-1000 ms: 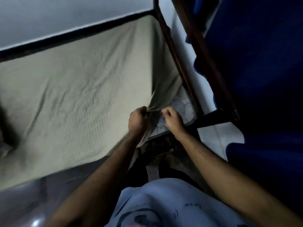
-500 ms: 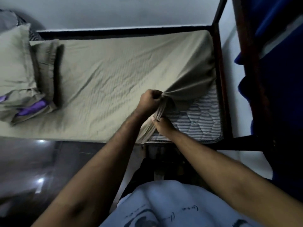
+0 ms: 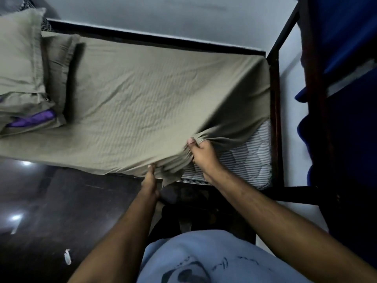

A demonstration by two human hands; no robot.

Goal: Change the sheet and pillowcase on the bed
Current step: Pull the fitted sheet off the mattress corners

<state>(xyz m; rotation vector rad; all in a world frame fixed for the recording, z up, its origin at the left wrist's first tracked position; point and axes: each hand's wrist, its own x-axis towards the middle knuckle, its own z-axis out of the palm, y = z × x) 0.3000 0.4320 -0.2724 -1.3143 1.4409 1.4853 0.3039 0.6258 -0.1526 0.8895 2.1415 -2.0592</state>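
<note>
An olive sheet (image 3: 142,99) covers most of the bed. Its near right corner is pulled off, baring the striped quilted mattress (image 3: 251,160). My right hand (image 3: 202,154) grips a bunch of that loose corner above the mattress. My left hand (image 3: 151,180) is lower, at the sheet's hanging front edge, with its thumb on the fabric and its fingers hidden behind it. Olive pillows (image 3: 18,58) lie at the left end of the bed, and a purple fabric (image 3: 32,119) shows under their near edge.
A dark bed frame (image 3: 275,99) runs along the far side and the right end. Blue fabric (image 3: 336,37) hangs on another dark frame at the right. Glossy dark floor (image 3: 61,201) lies in front, with a small white scrap (image 3: 67,256) on it.
The hands have swapped places: my right hand now holds the bunched corner that my left hand gripped, and my left hand has dropped to the sheet's front edge. More of the bed is in view.
</note>
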